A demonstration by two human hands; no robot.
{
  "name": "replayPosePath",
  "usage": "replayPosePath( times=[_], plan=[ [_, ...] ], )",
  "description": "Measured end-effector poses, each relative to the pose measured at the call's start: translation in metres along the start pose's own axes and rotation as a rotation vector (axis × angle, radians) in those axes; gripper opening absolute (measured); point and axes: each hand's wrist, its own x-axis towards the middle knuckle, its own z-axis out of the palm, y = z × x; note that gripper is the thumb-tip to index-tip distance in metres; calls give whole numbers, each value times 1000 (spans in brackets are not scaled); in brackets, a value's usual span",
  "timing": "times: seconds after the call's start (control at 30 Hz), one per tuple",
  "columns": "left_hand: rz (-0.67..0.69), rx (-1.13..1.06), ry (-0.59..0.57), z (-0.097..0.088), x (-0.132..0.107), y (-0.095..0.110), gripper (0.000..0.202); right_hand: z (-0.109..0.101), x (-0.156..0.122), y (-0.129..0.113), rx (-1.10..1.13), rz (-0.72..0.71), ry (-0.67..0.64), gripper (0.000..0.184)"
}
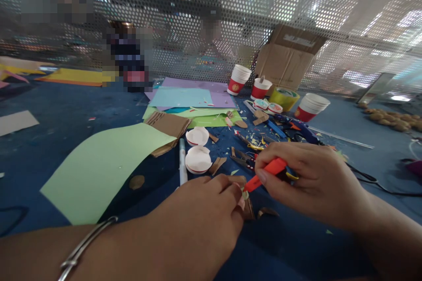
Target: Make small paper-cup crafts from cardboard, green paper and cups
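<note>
My right hand point(296, 180) pinches a flat orange-red tool point(265, 174), shaped like a highlighter; its exact kind is unclear. The tool's narrow end points down-left and meets a small pale green piece point(245, 194) by my left fingertips. My left hand point(211, 213) is curled around a small cardboard piece point(249, 208), pressing it near the blue table. The fingers hide most of it. A curved cardboard scrap point(267, 212) lies just right of it. Pliers point(242, 158) lie beyond the right hand. Two white cut cup bottoms point(198, 159) sit past the left hand.
A curled light green sheet point(105, 171) and a white tube-like pen point(183, 162) lie left. Coloured paper point(181, 96), paper cups point(239, 80), yellow tape point(284, 98) and a blue glue gun point(305, 131) stand or lie farther back. A perforated metal screen point(184, 30) borders the table.
</note>
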Motion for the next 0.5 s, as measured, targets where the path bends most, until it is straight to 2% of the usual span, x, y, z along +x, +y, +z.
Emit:
replayPosePath(
  times=[0.27,0.5],
  plan=[
    [-4,-1,-11,-3,1,1,28,-1,-1,-1,0,20,-11,7],
    [-15,9,26,-2,1,2,27,-1,-1,-1,-5,3,-4,7]
  ],
)
